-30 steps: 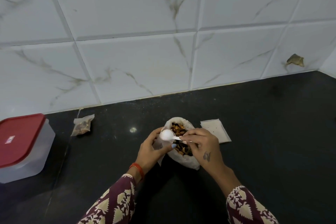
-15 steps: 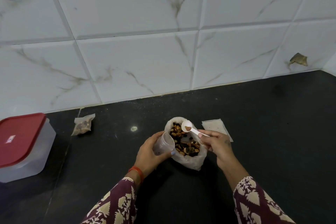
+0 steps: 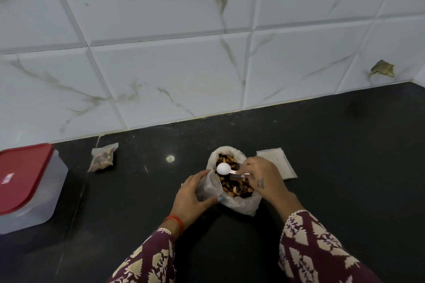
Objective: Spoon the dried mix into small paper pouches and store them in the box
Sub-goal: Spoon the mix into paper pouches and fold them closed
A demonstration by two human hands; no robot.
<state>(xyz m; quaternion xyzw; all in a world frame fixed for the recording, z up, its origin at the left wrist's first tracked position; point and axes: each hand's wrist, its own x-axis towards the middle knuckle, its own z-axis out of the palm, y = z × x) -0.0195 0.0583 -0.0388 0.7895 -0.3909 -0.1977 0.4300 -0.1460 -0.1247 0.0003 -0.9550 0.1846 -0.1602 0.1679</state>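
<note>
Left hand (image 3: 190, 193): fingers curled round a small translucent paper pouch (image 3: 208, 185), held open-mouthed and tilted against the left edge of the bag.

Right hand (image 3: 264, 178): pinches the handle of a white plastic spoon (image 3: 224, 168); bowl turned underside up, just above the pouch mouth.

Plastic bag (image 3: 241, 202): open, on black counter (image 3: 345, 167), holding the dried mix (image 3: 234, 185), brown and dark pieces.

Flat pouches (image 3: 279, 164): white stack, just behind the right hand.

Filled pouch (image 3: 103, 157): on the counter near the wall, well left of the bag.

Box (image 3: 25, 186): clear, red lid on, far left.
</note>
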